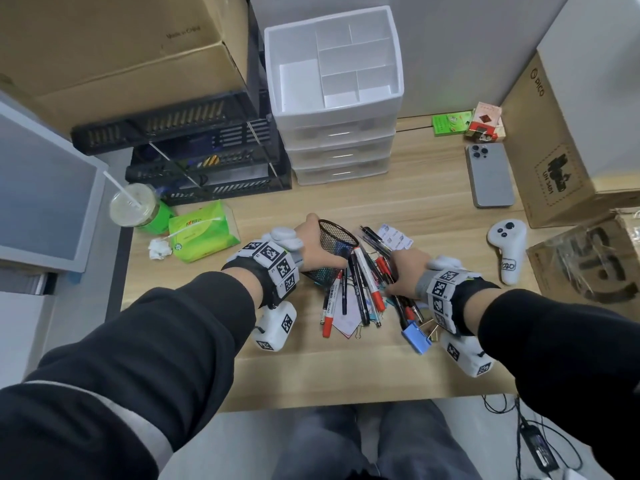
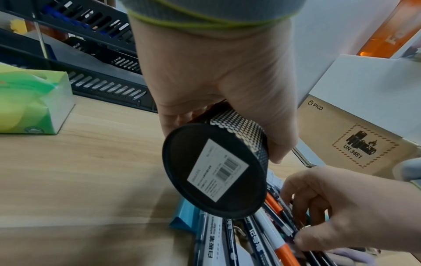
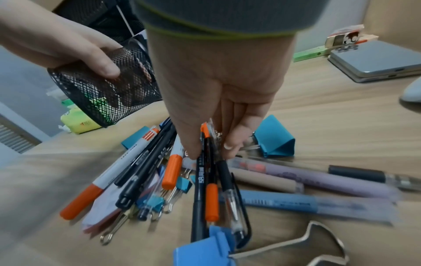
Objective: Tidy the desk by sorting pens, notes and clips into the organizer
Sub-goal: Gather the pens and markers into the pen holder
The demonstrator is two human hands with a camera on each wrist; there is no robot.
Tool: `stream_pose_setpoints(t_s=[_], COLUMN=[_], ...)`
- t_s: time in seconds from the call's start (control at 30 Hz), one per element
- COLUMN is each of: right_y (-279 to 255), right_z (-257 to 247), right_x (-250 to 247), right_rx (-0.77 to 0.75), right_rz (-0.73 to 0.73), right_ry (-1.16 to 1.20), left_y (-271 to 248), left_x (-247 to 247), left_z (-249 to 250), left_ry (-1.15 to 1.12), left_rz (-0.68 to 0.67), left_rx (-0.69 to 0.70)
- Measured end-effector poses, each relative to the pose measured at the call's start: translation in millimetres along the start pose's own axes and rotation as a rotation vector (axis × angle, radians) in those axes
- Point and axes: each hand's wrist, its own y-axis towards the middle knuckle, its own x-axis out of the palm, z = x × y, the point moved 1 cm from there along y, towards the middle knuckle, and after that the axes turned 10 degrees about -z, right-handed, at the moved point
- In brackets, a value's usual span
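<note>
On the wooden desk, left hand holds the tipped mesh cup; right hand pinches pens that may slip loose.

Grey phone lying camera-side up on the wooden desk, far right. Behind it a green pack & a red-white carton, side by side. White controller near the PICO cardboard box. Left side: green tissue pack, crumpled tissue just beside it, drink cup w/ straw. Black trays stacked at back left.
</note>
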Motion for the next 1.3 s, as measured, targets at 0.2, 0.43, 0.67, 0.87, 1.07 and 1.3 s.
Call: stream_pose_setpoints(t_s=[0.2, 0.43, 0.67, 0.87, 1.07, 1.3], right_y=[3, -1, 3, -5, -8, -23], right_z=[-4, -4, -4, -4, 0, -12], right_x=[2, -3, -4, -15, -61, -127], right_rx=[0.019, 0.057, 0.093, 0.073, -0.016, -0.164], right_rz=[0.0, -0.058, -0.038, -0.061, -0.127, 0.026], right_ry=[0.038, 0.049, 0.074, 0.088, 0.304, 0.937], left_y=[-2, -6, -8, -11, -18, -25], left_x=[5, 2, 1, 0, -6, -9], left_z=[-4, -7, -8, -6, -5, 2], left_ry=[-0.034, -0.028, 0.012, 0.08, 0.134, 0.365], left_rz=[-0.016, -0.01, -0.018, -0.035, -0.049, -0.115], left_rx=[0.003, 0.076, 0.105, 0.142, 0.14, 0.145])
